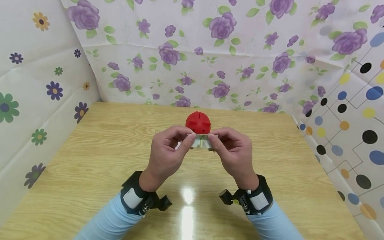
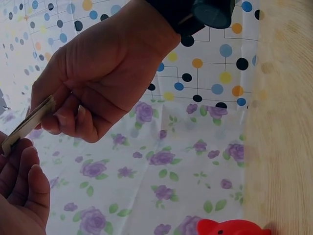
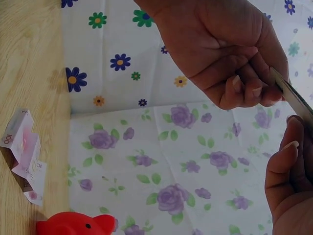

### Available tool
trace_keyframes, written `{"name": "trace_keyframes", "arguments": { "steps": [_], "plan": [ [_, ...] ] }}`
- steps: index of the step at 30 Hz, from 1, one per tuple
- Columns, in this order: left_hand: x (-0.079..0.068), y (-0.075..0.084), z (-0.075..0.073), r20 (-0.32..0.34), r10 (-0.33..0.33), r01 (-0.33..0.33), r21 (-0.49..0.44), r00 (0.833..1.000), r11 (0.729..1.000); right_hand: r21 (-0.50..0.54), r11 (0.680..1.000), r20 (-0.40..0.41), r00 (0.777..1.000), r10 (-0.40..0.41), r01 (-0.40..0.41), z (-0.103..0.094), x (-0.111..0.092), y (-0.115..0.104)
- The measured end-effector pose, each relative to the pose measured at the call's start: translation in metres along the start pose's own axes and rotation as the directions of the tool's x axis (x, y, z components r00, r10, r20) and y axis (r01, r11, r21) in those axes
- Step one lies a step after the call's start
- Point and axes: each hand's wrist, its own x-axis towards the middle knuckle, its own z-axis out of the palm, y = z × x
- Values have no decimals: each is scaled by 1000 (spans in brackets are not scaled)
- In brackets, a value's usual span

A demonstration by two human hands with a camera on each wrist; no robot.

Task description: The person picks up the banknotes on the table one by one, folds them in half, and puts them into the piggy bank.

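- I see the left hand [image 1: 166, 151] and right hand [image 1: 237, 151] each pinching one end of a folded paper strip [image 1: 201, 141], above the table [image 1: 105, 150]
- From the head I get its pale printed face; both wrist views give me only its thin edge
- Beyond the strip sits a red pig-shaped bank [image 1: 198, 124], its slot [image 1: 199, 115] showing only from the head
- My right wrist view alone plainly shows a folded pink paper [image 3: 25, 152] marked 100 on the table
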Motion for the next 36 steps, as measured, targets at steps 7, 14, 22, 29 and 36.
{"name": "trace_keyframes", "arguments": {
  "steps": [7,14,22,29,36],
  "plan": [
    [0,-1,-1,-8,11,-11,-24,1000,1000,2,1000,0,1000,-4,4,-1,1,0],
    [0,-1,0,-12,14,-15,-39,1000,999,20,1000,-23,1000,9,-8,-2,0,1],
    [1,1,-3,-30,-15,14,-27,999,1000,80,995,-48,997,64,-60,-4,-1,2],
    [1,1,-4,-29,-21,20,-21,999,1000,74,996,-45,997,58,-55,-4,-1,2],
    [1,2,-4,-30,-36,36,-14,999,999,79,995,-50,997,66,-61,-3,-1,2]
  ]
}}
